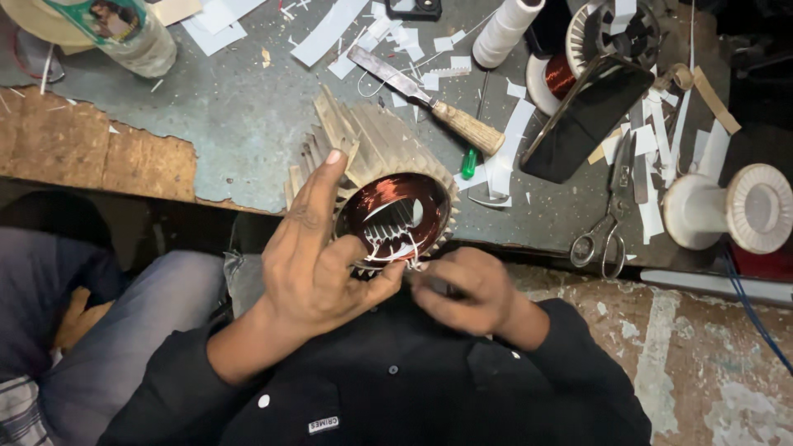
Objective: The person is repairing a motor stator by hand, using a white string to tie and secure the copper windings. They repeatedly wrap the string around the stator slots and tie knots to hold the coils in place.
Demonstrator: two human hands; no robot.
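Observation:
A finned grey motor stator [376, 153] lies on its side at the workbench edge, its open end facing me with copper windings [395, 211] and white insulation paper inside. My left hand [318, 248] rests on the stator's near rim, index finger stretched up along the fins, thumb pinching a thin white thread [405, 266] at the lower rim. My right hand [462, 289] is closed just to the right of it, gripping the same thread below the stator opening; what else it may hold is hidden.
A knife with a wooden handle [429, 103], a green-handled tool [469, 163], scissors [607, 223], a dark phone [588, 116], white thread spools [505, 31] [727, 208], a copper wire reel [562, 76] and several white paper strips lie on the bench [239, 107]. A plastic bottle [124, 33] stands far left.

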